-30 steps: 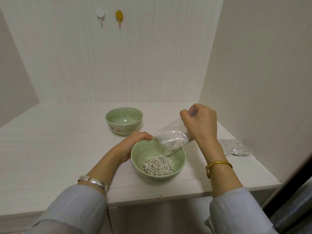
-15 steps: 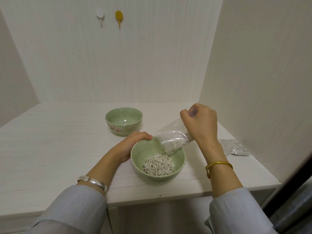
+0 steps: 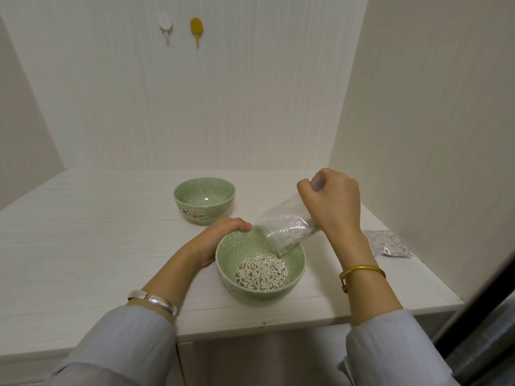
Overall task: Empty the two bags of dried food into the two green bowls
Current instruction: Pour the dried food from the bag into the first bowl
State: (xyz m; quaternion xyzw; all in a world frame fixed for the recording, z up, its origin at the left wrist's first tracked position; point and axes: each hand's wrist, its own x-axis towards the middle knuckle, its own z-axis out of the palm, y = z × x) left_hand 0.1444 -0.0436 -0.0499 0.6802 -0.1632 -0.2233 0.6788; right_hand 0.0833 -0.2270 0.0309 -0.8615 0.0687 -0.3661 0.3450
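Observation:
The near green bowl stands close to the table's front edge and holds a heap of pale dried sticks. My left hand grips its far left rim. My right hand holds a clear plastic bag by its bottom end, tilted mouth-down over the bowl's right side; few pieces show inside it. A second green bowl with a flower pattern stands empty further back. The other bag of dried food lies flat on the table at the right, by the side wall.
The white table sits in an alcove with walls at the back, left and right. Two hooks, white and yellow, hang high on the back wall. A dark object stands off the table's right front corner.
The bag in my right hand holds fewer pieces and the heap in the near bowl has grown slightly. Both hands stay in place.

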